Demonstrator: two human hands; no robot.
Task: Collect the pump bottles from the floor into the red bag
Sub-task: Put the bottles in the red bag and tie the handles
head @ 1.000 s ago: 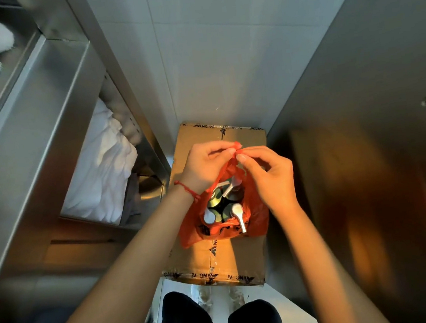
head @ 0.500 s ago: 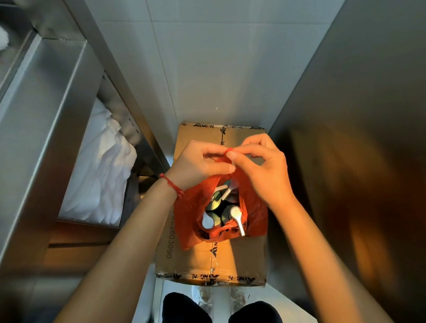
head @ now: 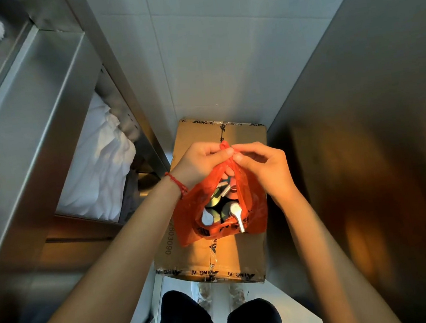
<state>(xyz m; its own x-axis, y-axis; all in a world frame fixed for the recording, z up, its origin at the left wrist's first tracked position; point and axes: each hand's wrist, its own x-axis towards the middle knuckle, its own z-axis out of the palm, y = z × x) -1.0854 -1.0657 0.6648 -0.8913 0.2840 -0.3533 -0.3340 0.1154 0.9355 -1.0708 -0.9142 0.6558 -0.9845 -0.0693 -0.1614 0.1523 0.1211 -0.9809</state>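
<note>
The red bag [head: 255, 204], thin plastic, hangs above a taped cardboard box [head: 233, 260]. Inside it stand several dark pump bottles [head: 224, 208] with silver pump heads; one long spout sticks out at the near side. My left hand [head: 199, 164] and my right hand [head: 265, 168] meet above the bag's mouth. Both pinch the bag's handles together at the top. The bottles' bodies are hidden by the bag.
A steel shelf unit [head: 29, 123] with white linen [head: 98, 163] stands on the left. A steel panel [head: 377, 142] closes the right side and a tiled wall [head: 221, 54] the back. My dark trouser legs [head: 219, 320] show at the bottom.
Both hands keep working the handles above the bag. The hands and the bag have shifted only slightly over the box.
</note>
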